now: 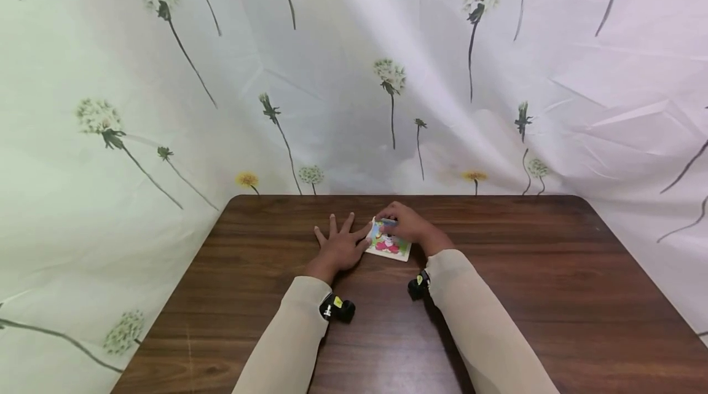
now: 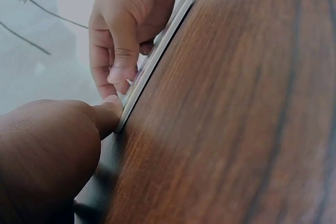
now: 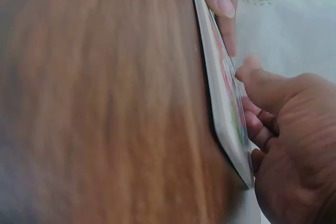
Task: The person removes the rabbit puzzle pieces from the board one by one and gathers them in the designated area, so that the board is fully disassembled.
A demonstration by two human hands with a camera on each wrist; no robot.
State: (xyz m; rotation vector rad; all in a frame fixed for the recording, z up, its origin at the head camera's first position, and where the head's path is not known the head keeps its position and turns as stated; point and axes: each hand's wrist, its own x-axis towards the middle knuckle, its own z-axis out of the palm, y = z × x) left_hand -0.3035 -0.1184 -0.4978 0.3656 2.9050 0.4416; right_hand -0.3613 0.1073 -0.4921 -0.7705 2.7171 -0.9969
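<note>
Centre frame, on the wooden table point(image 1: 498, 320), the left hand point(image 1: 338, 246) lies flat, fingers spread, thumb steadying a small picture board point(image 1: 389, 246); the right hand point(image 1: 406, 225) pinches a piece over it. Seating that piece squarely likely comes next.

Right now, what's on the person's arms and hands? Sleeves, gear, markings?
Both arms wear long, plain beige sleeves to the wrist. A small black camera unit with a yellow marking sits at each wrist: left, right. The left hand and right hand are bare; no gloves or rings show.
</note>
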